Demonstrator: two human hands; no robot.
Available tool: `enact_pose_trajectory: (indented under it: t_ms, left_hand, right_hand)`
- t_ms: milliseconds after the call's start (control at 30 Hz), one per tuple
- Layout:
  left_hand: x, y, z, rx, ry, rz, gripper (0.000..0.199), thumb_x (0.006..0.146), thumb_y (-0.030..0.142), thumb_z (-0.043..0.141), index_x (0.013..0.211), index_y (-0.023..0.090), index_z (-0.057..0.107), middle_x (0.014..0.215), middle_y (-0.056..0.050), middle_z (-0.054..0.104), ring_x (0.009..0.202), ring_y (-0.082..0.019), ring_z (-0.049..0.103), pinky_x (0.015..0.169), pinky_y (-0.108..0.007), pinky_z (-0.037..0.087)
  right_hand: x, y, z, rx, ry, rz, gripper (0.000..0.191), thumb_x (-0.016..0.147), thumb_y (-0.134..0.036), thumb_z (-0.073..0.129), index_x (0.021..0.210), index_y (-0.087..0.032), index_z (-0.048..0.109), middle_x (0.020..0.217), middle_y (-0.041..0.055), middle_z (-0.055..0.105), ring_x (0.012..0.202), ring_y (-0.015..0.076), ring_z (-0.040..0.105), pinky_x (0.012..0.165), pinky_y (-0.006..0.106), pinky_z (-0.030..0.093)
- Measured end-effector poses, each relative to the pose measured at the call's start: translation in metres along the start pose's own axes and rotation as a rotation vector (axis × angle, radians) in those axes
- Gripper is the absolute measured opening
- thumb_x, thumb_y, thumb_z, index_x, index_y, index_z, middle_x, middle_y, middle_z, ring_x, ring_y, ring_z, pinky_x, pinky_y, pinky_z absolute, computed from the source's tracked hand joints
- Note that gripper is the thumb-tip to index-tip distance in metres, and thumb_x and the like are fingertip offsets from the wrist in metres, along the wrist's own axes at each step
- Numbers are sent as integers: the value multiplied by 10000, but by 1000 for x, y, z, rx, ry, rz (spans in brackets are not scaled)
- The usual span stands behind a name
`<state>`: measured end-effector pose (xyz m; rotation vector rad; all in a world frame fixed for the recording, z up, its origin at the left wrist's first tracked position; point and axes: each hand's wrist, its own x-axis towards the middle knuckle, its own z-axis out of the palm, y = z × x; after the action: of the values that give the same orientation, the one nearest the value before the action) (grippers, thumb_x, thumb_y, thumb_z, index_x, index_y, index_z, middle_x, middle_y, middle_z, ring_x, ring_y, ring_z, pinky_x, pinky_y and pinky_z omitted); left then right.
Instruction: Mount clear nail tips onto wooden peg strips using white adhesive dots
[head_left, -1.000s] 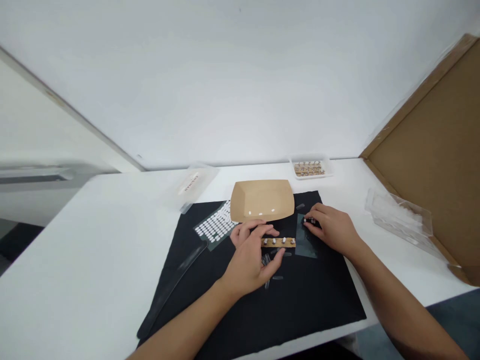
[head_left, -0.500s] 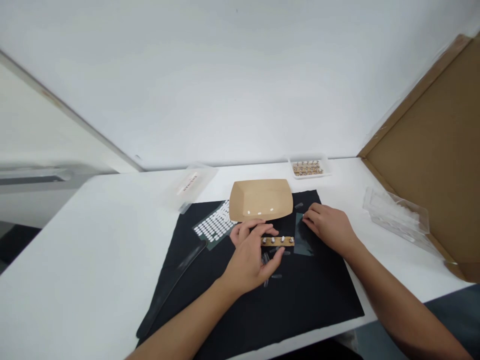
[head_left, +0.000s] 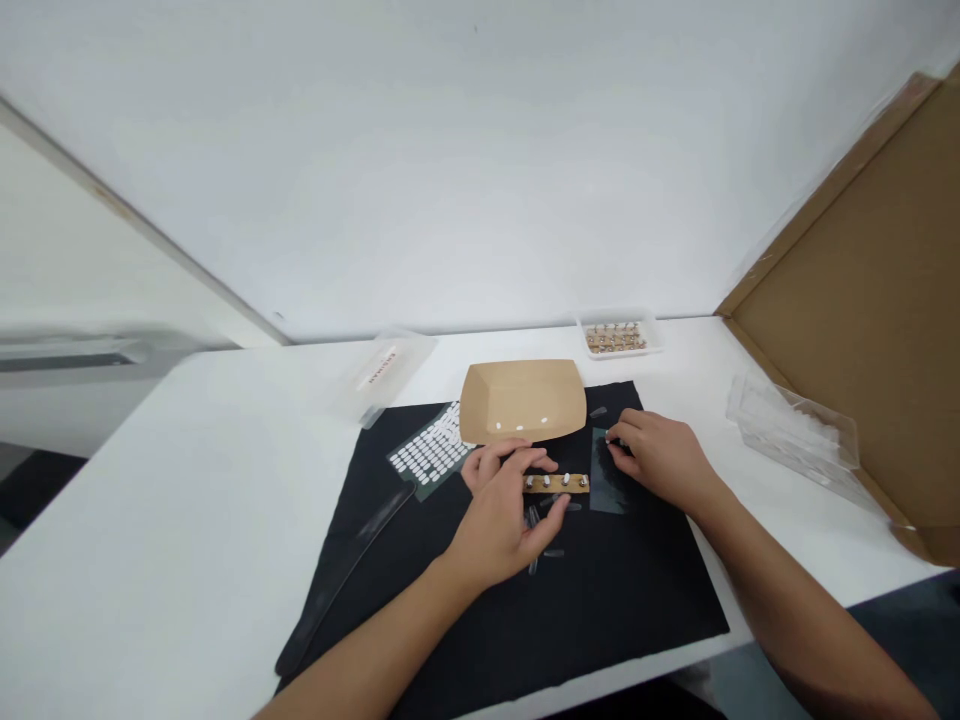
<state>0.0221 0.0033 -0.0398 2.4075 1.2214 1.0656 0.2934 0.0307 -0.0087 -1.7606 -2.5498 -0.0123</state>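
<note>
Curving; left hand (head_left: 495,520) straddles strip (head_left: 556,485).

We see a plain black cloth mat (head_left: 600,620) on a plain white table (head_left: 150,540), and a plain light-brown paper tray (head_left: 536,385). On the dark green flat sheet (head_left: 422,493), small white oval pieces (head_left: 426,452) make a pattern of slanting rows. We notice also red lettering on the whitish translucent plastic pouch (head_left: 397,355), and one narrow golden-tan strip (head_left: 556,491).
</note>
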Motion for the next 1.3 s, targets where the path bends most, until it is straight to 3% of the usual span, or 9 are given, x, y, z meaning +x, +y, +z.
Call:
enact_pose_trajectory:
  t_ms: [400,733,1000,1300]
  left_hand:
    - [0,0,1,-10,-4,-3,469,940,316,709,1352,242,497,1182,-92,772,1247,-361,614,1080,-577,344]
    - [2,0,1,-7,-15,5,482,933,320,727,1346,233,494,1181,-87,762,1252,-366,609,1085,-580,333]
    - [1,1,1,5,-8,3,471,928,320,730,1336,226,514,1183,-89,768,1247,-356,618,1090,-559,338]
    - [-1,-2,1,1,-8,7,471,942,323,710,1353,241,496,1180,-84,764,1258,-363,614,1106,-572,316]
  right_hand:
    - [4,-1,-3,-42,-64,34,183,1077,-324,605,1025,-245,761,982,52,716,927,198,681,629,290,345]
    - [5,-13,-8,-108,-77,38,205,1082,-266,566,951,-201,709,1031,81,712,923,201,674,604,311,330]
    - [9,-16,-1,-112,-51,39,201,1074,-218,536,931,-189,675,1032,73,703,939,198,663,601,320,308]
    - [6,-7,9,-2,54,5,148,1034,-175,574,980,-200,709,1025,61,712,954,199,667,687,298,404]
